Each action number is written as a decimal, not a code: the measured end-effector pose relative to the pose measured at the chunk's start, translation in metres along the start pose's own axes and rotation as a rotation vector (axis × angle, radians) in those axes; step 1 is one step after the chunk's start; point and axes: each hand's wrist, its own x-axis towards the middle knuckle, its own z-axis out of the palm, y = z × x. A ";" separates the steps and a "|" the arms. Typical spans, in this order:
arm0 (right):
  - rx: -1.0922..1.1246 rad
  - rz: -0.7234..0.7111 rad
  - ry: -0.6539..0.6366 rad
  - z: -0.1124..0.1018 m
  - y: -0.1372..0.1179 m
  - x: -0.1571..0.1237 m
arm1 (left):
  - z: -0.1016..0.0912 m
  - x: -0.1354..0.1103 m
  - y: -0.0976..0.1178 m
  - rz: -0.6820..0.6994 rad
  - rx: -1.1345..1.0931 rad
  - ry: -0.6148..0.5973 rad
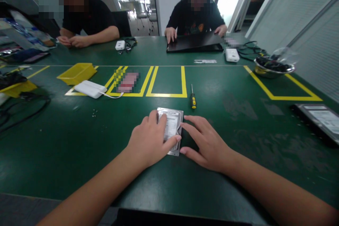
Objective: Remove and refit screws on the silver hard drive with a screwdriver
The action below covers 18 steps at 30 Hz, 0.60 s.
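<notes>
A silver hard drive [171,123] with a white label lies on the green table in front of me. My left hand [149,136] rests over its left side, fingers bent on the casing and thumb across the lower right part, holding it. Part of the drive is hidden beneath that hand. At the drive's right edge is my right hand [205,141], its fingers apart and the tips touching or very near the edge. A yellow-and-black screwdriver [193,101] lies beyond the drive, slightly to the right.
Several tiny screws [94,113] lie left. Farther back are a yellow tray [77,73], a white power bank [90,89] cabled to a phone [128,82], and yellow tape. Right are another drive [319,120] and a metal bowl [274,69] of cables. Two people sit opposite, one handling a black panel [194,42].
</notes>
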 end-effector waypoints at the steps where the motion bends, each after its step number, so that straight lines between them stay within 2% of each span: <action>1: -0.015 -0.032 -0.028 0.001 -0.001 -0.001 | 0.000 -0.001 -0.003 0.021 -0.018 0.001; 4: -0.046 -0.092 -0.155 0.005 -0.003 -0.001 | 0.003 -0.005 -0.014 0.097 -0.095 0.019; 8: -0.056 -0.092 -0.262 0.010 -0.007 0.000 | 0.008 -0.010 -0.028 0.165 -0.206 0.074; 15: -0.082 -0.066 -0.266 0.010 -0.011 0.004 | 0.010 -0.021 -0.047 0.196 -0.358 0.104; 18: -0.080 -0.068 -0.270 0.008 -0.012 0.005 | 0.006 -0.025 -0.063 0.184 -0.516 0.044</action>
